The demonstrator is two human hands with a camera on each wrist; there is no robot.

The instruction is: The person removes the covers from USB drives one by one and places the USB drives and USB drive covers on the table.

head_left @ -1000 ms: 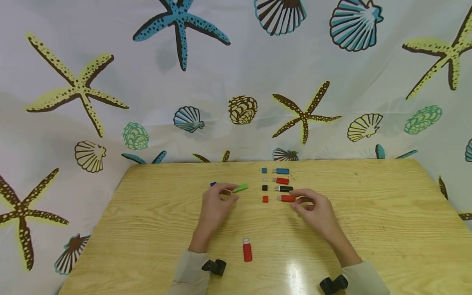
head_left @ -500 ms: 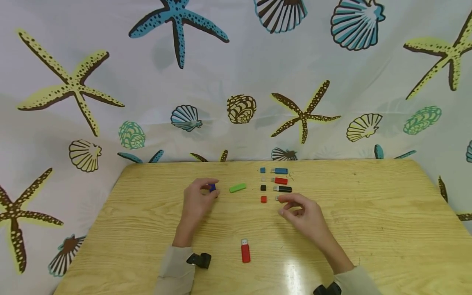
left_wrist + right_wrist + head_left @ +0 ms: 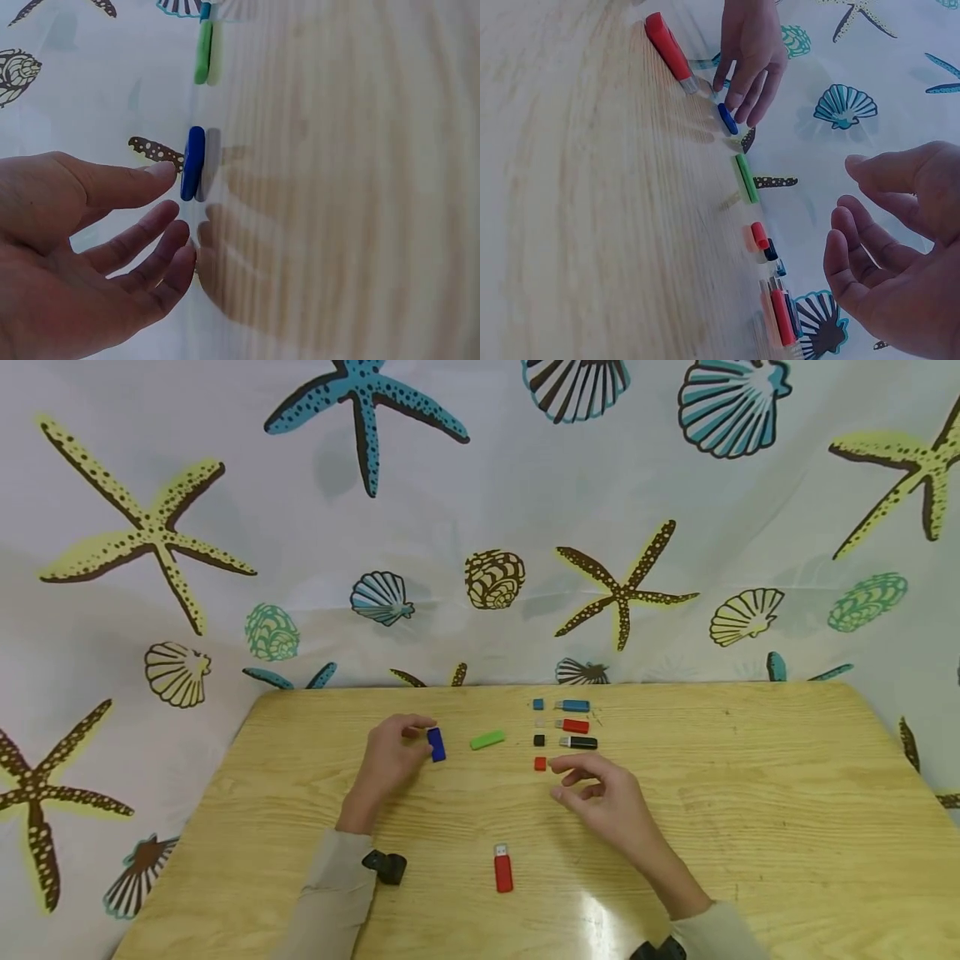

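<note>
My left hand (image 3: 392, 752) is beside a small blue stick, perhaps a USB flash drive (image 3: 437, 745), on the wooden table. In the left wrist view, the thumb tip overlaps the edge of the blue stick (image 3: 193, 163), and the fingers are loosely bent with nothing between them. To its right lies a bright green stick (image 3: 487, 740). Over the front of the lined-up drives hovers my right hand (image 3: 600, 797), thumb and fingers apart and holding nothing. Its fingers hide the front red USB drive in the head view; that red drive (image 3: 783, 318) shows in the right wrist view.
Small caps stand in a column: blue (image 3: 538, 704), black (image 3: 539, 741) and red (image 3: 540, 764). Beside them are blue (image 3: 574, 706), red (image 3: 575, 726) and black (image 3: 579, 743) USB drives. Nearer me lies a larger red USB drive (image 3: 503, 870). A patterned cloth (image 3: 450, 527) hangs behind the table.
My left hand has let go of the green stick and moved left to the blue stick, which now lies turned lengthwise away from me. My right hand has drifted left, towards the red cap.
</note>
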